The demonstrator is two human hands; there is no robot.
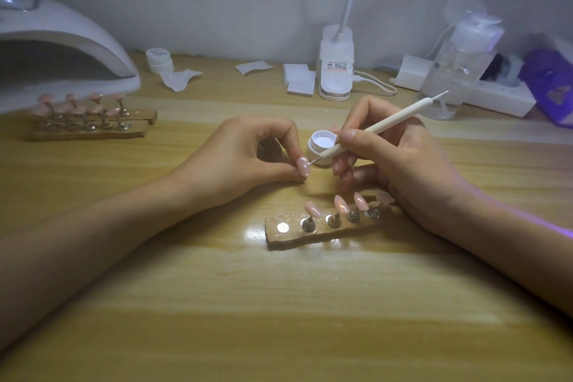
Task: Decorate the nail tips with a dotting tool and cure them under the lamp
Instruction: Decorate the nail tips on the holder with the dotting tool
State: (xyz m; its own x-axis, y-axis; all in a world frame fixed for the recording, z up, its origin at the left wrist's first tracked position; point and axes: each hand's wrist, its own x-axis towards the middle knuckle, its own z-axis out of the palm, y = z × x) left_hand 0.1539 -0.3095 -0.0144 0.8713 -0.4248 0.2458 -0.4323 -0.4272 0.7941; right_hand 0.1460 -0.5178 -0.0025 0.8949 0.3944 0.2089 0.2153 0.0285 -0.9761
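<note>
Two hands at work over a wooden table (217,304); we list the contents as follows.

1. Left hand (248,155): thumb and forefinger curled and pinching one pink nail tip (302,165) at the table's middle, the other fingers folded under. The tip bears small white dots, as far as we can make out.
2. Right hand (390,158): thumb and fingers closed round a white dotting tool (372,130) in a pen grip. The tool's lower metal point touches the held nail tip; its upper point sticks up toward the back right.
3. Open jar (322,141) of white gel, just behind the held tip, between the two hands.
4. Near holder (279,240): a wooden strip lying in front of the hands. We count four pink nail tips (341,204) on metal stands along it, and one bare round disc (282,228) at its left end. The right hand's heel lies just beside its right end.
5. Two more holders (90,132), far left, side by side, each carrying pink tips on stands; they are too blurred for us to count surely.
6. Curing lamp (62,49), white and domed, at the back left, its mouth just behind those holders.
7. Along the back wall: a small closed pot (159,59), white pads (299,80), a clip lamp's base (336,68), a clear pump bottle (459,68), a white power strip (502,96) and a purple packet (548,77).
</note>
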